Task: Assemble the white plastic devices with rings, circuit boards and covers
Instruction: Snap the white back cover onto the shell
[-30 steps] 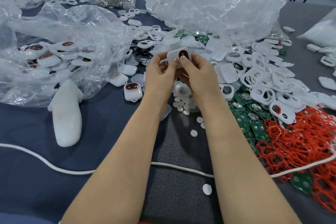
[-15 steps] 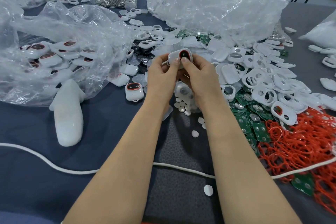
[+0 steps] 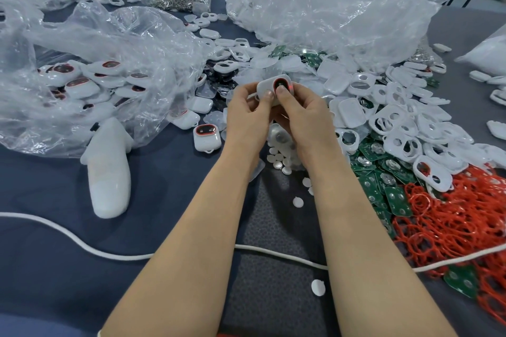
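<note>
Both hands hold one white plastic device with a red ring around its window, raised above the table's middle. My left hand grips its left side, thumb on the top face. My right hand grips the right side, thumb pressing at the red-ringed window. A finished device lies on the cloth to the left. White covers are heaped on the right, green circuit boards below them, and red rings at the far right.
A clear bag of finished devices lies at left beside a white bottle-shaped object. Small white discs are scattered under my hands. A white cord crosses the front. Big crumpled plastic bags fill the back.
The hands and the device stay in nearly the same place; my thumbs have shifted slightly on the device's top face.
</note>
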